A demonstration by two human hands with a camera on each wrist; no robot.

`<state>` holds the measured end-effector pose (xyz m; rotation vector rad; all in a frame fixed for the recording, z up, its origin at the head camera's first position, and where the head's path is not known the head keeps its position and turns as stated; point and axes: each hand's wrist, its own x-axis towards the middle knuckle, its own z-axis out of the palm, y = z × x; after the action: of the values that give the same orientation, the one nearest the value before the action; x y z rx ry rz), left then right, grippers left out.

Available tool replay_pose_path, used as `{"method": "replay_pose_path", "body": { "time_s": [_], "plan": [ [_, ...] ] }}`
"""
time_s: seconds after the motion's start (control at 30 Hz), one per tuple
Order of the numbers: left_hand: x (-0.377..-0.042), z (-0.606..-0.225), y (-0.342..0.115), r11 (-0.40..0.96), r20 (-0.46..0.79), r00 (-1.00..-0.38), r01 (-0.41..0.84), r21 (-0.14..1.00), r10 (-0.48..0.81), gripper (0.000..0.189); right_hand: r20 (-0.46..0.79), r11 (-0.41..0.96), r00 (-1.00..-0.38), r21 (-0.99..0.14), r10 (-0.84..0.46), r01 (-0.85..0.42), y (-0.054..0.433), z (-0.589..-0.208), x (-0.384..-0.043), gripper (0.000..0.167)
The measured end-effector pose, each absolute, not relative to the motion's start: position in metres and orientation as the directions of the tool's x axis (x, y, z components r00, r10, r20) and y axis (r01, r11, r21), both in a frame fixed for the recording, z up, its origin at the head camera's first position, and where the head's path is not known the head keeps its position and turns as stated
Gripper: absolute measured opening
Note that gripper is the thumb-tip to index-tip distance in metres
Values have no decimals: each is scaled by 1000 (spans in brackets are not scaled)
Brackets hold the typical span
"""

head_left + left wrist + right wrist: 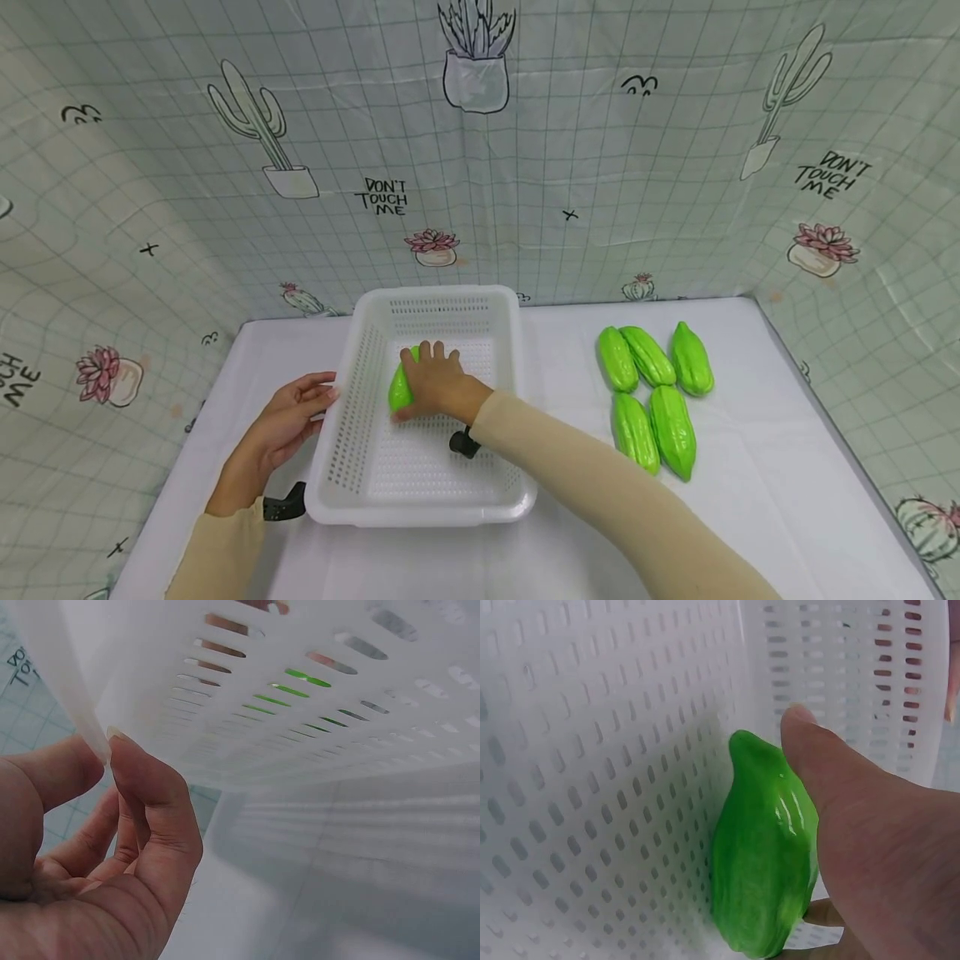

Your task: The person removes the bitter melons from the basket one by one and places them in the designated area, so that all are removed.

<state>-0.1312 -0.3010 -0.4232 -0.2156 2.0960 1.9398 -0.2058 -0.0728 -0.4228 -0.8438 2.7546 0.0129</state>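
Observation:
In the head view, a white perforated plastic basket [420, 515] stands on the table, left of centre. At its left rim [94, 735], my left hand [288, 421] pinches the edge between thumb and fingers. My right hand [435, 385] reaches into the basket, over a glossy green ridged vegetable that looks like a bitter melon [761, 847]. This lies along the basket floor with its narrow end near my thumb. My thumb [832, 761] runs straight beside it, and spread fingers touch its other end. Part of its side is hidden behind the hand.
Several more green bitter melons [672, 429] lie in a cluster on the white table [757, 517], right of the basket. A patterned cloth [525, 167] hangs behind and along both sides. My right forearm [592, 492] crosses the basket's near right corner.

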Motion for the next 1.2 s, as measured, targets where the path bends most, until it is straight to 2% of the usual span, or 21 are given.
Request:
{"method": "replay_pose_path", "body": {
  "time_s": [0.57, 0.77, 1.0, 1.2],
  "plan": [
    [-131, -423, -300, 89, -289, -953, -281, 956, 91, 55, -280, 801, -767, -10, -577, -599, -70, -420, -206, 102],
    [-130, -423, -300, 91, -291, -952, -283, 955, 90, 54, -306, 779, -751, 44, -585, -625, -64, -415, -205, 103],
    [-130, -423, -300, 107, -289, -953, -280, 954, 91, 55, -262, 730, -727, 104, -635, -675, -51, -400, -202, 106],
    [-129, -422, -300, 99, -296, -950, -287, 953, 95, 57, -211, 707, -698, 46, -684, -706, -37, -382, -199, 108]
  ]
}}
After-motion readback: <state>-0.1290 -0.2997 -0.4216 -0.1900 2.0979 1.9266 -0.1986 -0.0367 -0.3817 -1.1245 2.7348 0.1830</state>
